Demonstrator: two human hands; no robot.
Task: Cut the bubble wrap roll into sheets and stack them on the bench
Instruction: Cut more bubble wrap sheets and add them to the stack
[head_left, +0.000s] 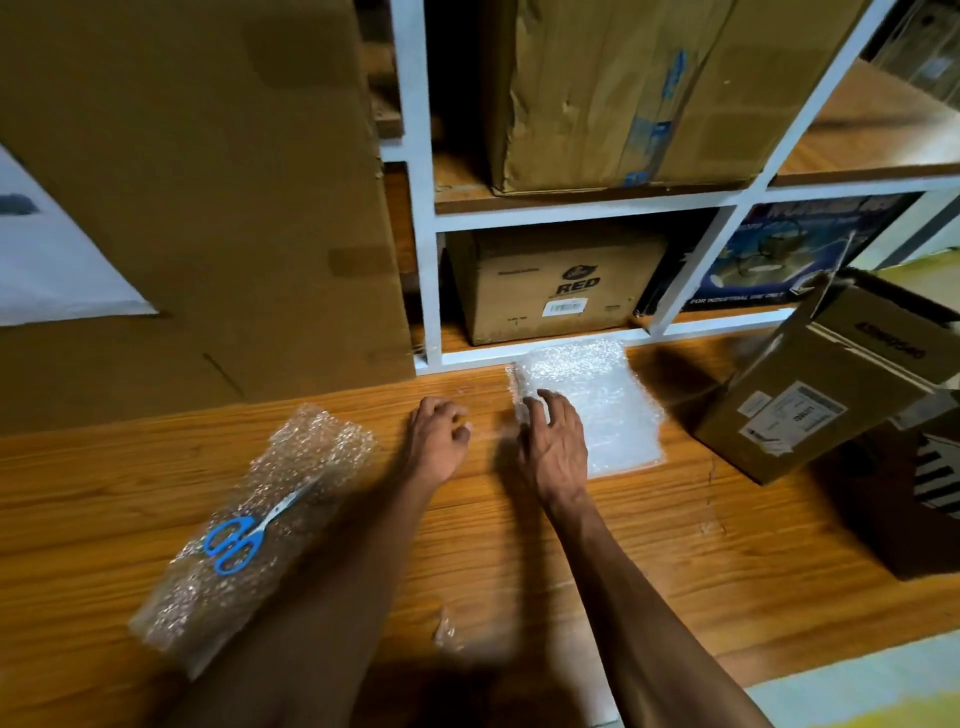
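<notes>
Head view: stack of cut bubble wrap sheets (597, 400) lies flat on the wooden counter (571, 545), centre-right of frame, just in front of the white shelf frame (431, 234). Right hand (553, 441) rests on the stack's left edge, fingers fairly straight, pressing or squaring it, not gripping. Left hand (439, 439) sits just left of the stack, fingers loosely curled, holding nothing. Remaining bubble wrap roll (249, 530) lies flattened at lower left, well apart from the stack, with blue-handled scissors (249, 530) parked on top, untouched. Small offcut scrap (447, 631) at lower centre. Judgement: partway through; several sheets cut and stacked, roll left to cut. Cardboard boxes around; open one (831, 384) at right.
</notes>
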